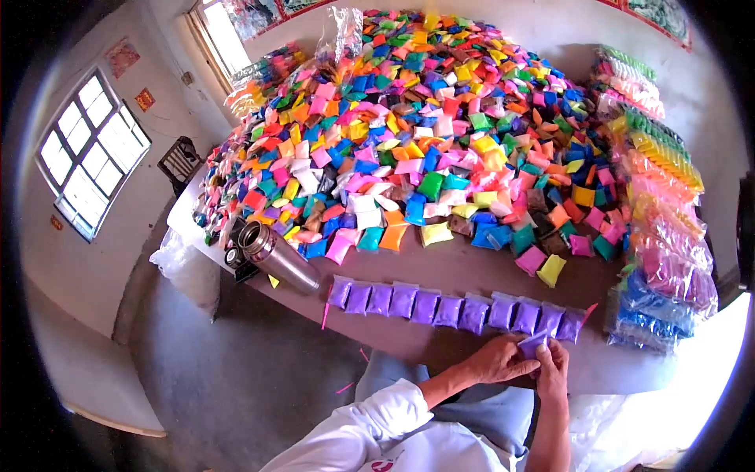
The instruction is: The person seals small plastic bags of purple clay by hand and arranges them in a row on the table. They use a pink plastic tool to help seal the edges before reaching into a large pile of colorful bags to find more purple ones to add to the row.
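Between my two hands, close to the table's front edge, is a small purple packet [532, 343]. My left hand [495, 361] is closed on the left side of this packet, its fingers partly hidden. From the right, my right hand [554, 366] pinches the same packet, thumb on the near face. Just beyond my hands, a row of several purple packets [425, 306] lies side by side across the table. A thin pink strip [325, 309] shows at the row's left end, and a red strip [591, 310] sticks out at its right end.
A large heap of colourful packets [425, 134] covers the back of the brown table [377, 267]. Stacks of bagged packets [664, 228] line the right side. An uncapped metal flask [279, 256] stands tilted in view at the left, near a plastic sack [189, 271] below.
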